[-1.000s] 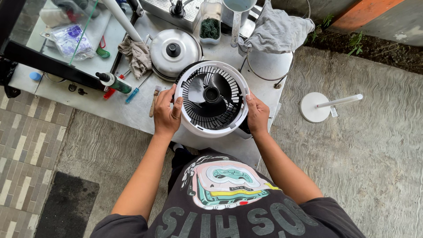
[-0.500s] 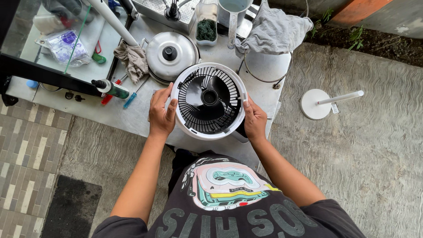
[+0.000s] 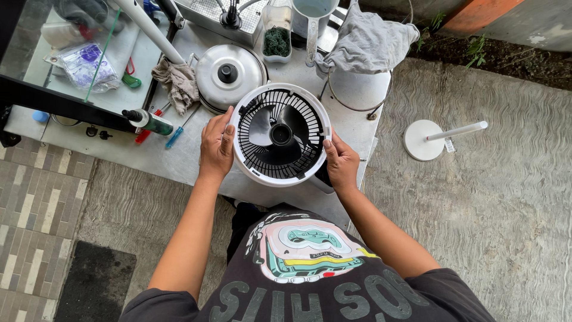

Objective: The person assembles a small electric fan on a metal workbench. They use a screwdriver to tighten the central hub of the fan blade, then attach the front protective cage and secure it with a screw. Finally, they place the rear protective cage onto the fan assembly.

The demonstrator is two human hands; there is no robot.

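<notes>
Glossy white plastic fan (image 3: pixel 280 135) with matt black grille; polished metal lid (image 3: pixel 229 74); crumpled grey cloth (image 3: pixel 366 42); dull, smooth table (image 3: pixel 179 158); rough ribbed concrete floor (image 3: pixel 494 209).

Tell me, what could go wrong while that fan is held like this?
Both hands, left hand and right hand, grip only the rim of the fan, so it might slip. It sits near the table edge and could drop onto the concrete. Fingertips lie close to the grille slots; one might get pinched. The pot lid stands close behind and could be knocked.
</notes>
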